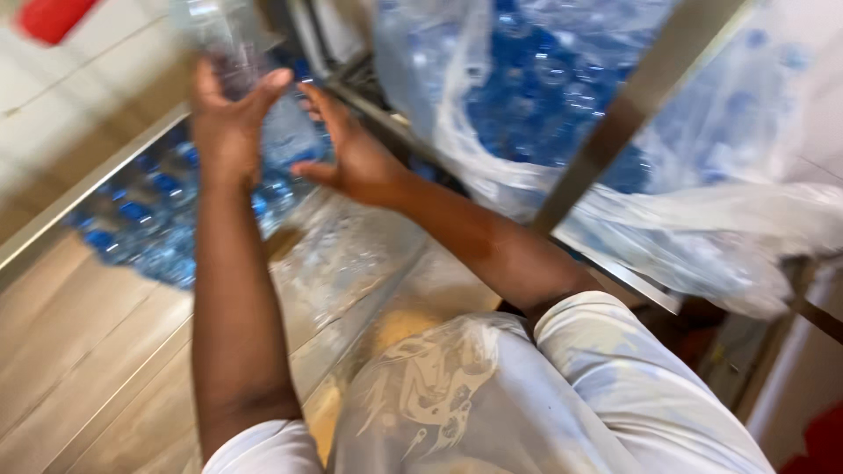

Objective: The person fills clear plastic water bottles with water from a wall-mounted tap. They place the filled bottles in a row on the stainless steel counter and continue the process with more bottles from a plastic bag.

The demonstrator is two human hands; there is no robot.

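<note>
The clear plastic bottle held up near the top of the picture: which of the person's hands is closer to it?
Left. The left hand is wrapped against the blurred clear bottle, thumb touching it. The right hand is open beside it, fingertips just short of the bottle.

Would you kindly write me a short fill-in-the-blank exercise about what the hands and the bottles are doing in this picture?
1. The left hand and right hand are raised around a clear plastic ____.
2. The caps on the bottles massed below the hands are ____ in colour.
3. The bag of bottles at the right is made of clear ____.
4. The person's sleeves are ____.

Missing words: bottle; blue; plastic; white
</note>
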